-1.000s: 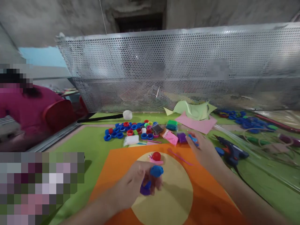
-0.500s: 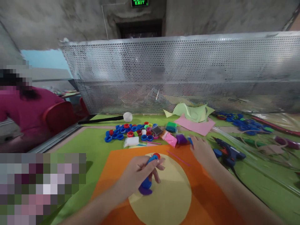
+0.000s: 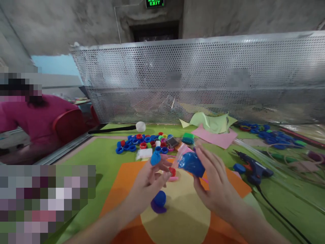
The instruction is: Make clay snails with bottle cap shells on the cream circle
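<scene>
My left hand [image 3: 149, 181] is raised over the paper, a small lump of light blue clay [image 3: 155, 157] held at its fingers. Facing it, my right hand [image 3: 215, 183] grips a clear packet of blue clay [image 3: 191, 164] between thumb and fingers. Below my left hand, a blue ball [image 3: 160, 199] rests against a flat purple piece [image 3: 158, 207] on the pale yellow circle [image 3: 188, 217]. A red piece [image 3: 172, 171] and a pink piece show just beyond my left fingertips. The circle lies on an orange sheet [image 3: 114, 189].
Blue and red bottle-cap rings [image 3: 143, 139] lie in a heap behind the sheet, near a white packet [image 3: 144, 154] and a green packet [image 3: 188, 138]. A corded glue gun [image 3: 254, 167] lies at right. Crumpled green paper [image 3: 209, 122] stands before the perforated metal screen [image 3: 152, 81]. A person in pink sits at left.
My right hand has come back from the packets towards my left hand, bringing the blue packet. My left hand has risen and turned with the light blue lump, uncovering the blue ball.
</scene>
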`<state>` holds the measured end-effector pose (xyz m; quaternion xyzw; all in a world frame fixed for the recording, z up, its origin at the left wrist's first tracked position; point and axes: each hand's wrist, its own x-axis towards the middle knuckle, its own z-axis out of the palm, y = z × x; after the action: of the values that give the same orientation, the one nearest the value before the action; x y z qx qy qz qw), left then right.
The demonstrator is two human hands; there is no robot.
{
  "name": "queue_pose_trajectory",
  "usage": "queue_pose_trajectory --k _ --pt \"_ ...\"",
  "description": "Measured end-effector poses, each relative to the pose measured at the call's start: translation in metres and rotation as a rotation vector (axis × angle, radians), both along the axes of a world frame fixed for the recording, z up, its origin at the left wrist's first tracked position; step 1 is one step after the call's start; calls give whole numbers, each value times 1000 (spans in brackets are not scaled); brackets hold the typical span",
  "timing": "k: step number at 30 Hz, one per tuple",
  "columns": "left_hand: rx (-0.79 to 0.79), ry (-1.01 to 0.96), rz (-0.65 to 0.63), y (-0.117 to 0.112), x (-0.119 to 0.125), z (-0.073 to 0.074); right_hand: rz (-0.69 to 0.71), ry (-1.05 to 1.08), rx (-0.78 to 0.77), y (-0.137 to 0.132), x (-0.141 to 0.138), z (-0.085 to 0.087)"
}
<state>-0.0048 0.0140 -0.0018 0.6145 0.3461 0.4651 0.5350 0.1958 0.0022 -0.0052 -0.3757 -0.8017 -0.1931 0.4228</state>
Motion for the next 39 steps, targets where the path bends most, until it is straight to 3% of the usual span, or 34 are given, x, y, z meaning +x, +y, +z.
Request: queue_pose_trajectory --k 4,8,15,19,22,27,34,39 --pt "-86 -67 40 6 -1 2 122 -100 -24 -3 -3 -6" --pt "-141 -61 75 7 -2 3 145 -126 -14 -2 -3 -7" --pt "-224 -78 -3 9 -4 1 196 -192 54 -5 -6 -6" --pt "-262 -78 39 12 -3 6 191 -195 61 -5 -6 -5" --pt "-232 -22 53 11 -3 9 180 -183 75 -4 -7 -5" --pt "-186 107 -61 8 -5 11 166 -162 57 -4 -9 -5" --pt "98 367 -115 5 -15 25 195 -154 -22 -5 -8 -7" --pt "185 481 -188 2 -9 23 257 -182 -130 -9 -5 -4"
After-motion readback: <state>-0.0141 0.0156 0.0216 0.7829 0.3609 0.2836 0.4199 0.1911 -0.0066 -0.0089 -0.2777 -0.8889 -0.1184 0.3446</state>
